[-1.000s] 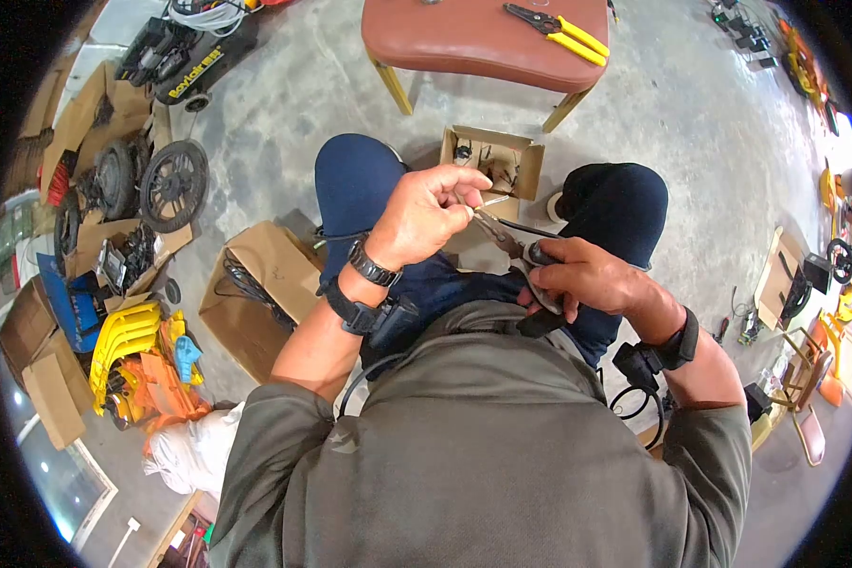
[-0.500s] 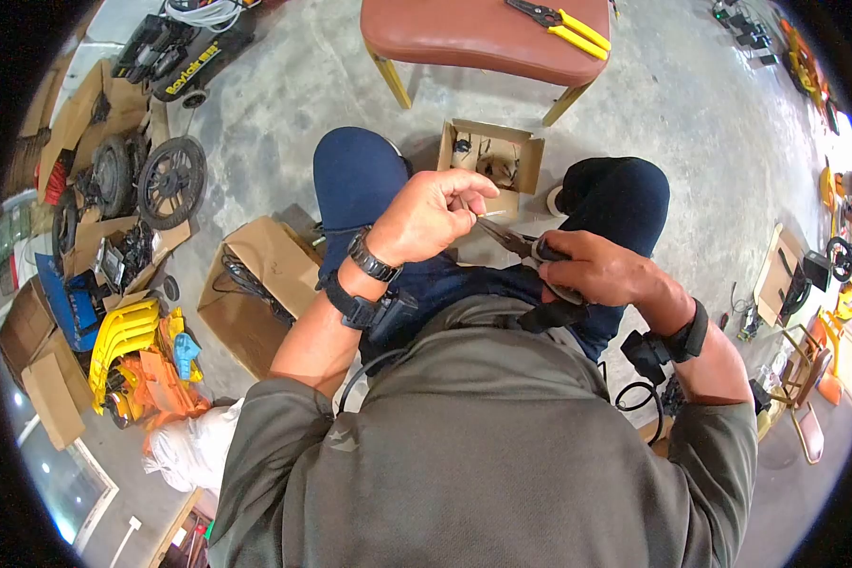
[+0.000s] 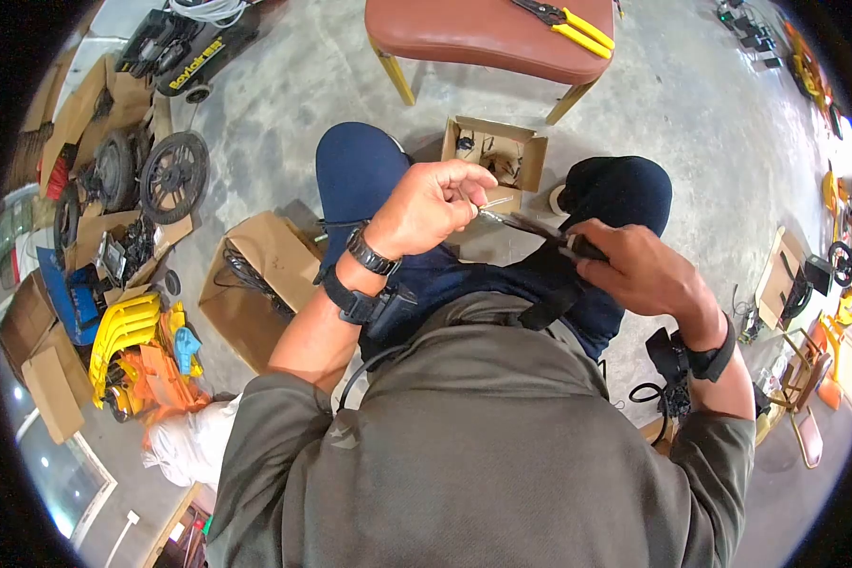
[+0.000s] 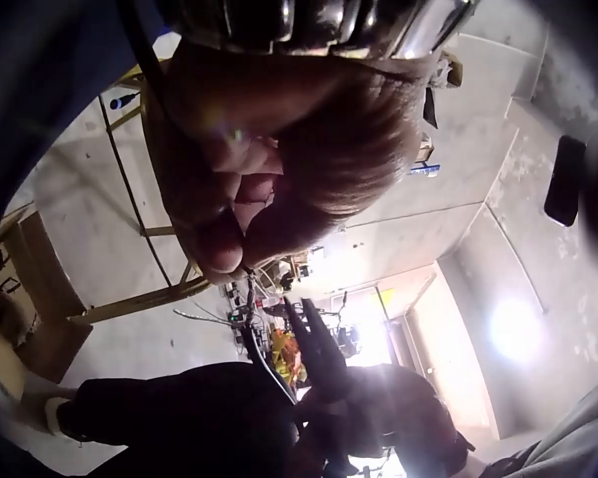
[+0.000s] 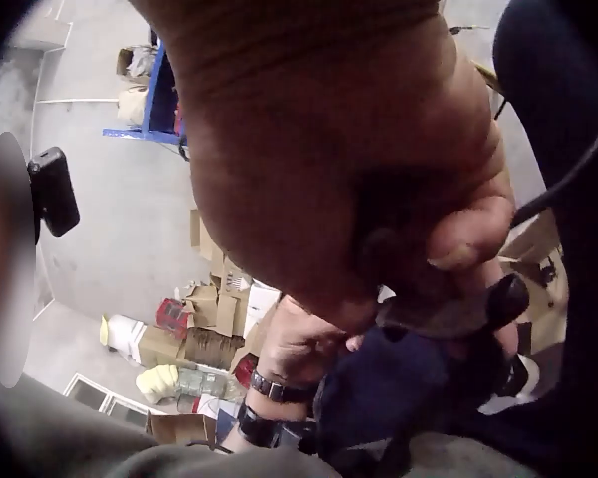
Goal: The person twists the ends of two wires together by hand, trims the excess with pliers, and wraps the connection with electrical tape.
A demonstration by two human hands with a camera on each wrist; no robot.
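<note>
My left hand (image 3: pixel 426 210) pinches a thin wire (image 3: pixel 498 202) between thumb and fingertips, over my lap. In the left wrist view the wire's fine bare-looking strands (image 4: pixel 201 317) stick out past the fingertips. My right hand (image 3: pixel 639 265) grips a pair of pliers (image 3: pixel 537 227) by its dark handles, the metal nose pointing at the left fingertips. Seen from the left wrist, the plier tips (image 4: pixel 304 324) stand slightly apart, close beside the wire. In the right wrist view a curved plier handle (image 5: pixel 503 302) shows below my fingers; the rest is shadowed.
Ahead is a brown padded stool (image 3: pixel 483 38) with yellow-handled wire strippers (image 3: pixel 577 30) on it. A small cardboard box (image 3: pixel 530 161) with small parts sits between my feet. An open carton (image 3: pixel 246 322) holding black cables stands left, near wheels (image 3: pixel 173 177) and yellow panels (image 3: pixel 123 336).
My right hand has moved up and to the right, and the pliers have swung flatter, their handles closer together. The left hand stays nearly in place, still pinching the wire.
</note>
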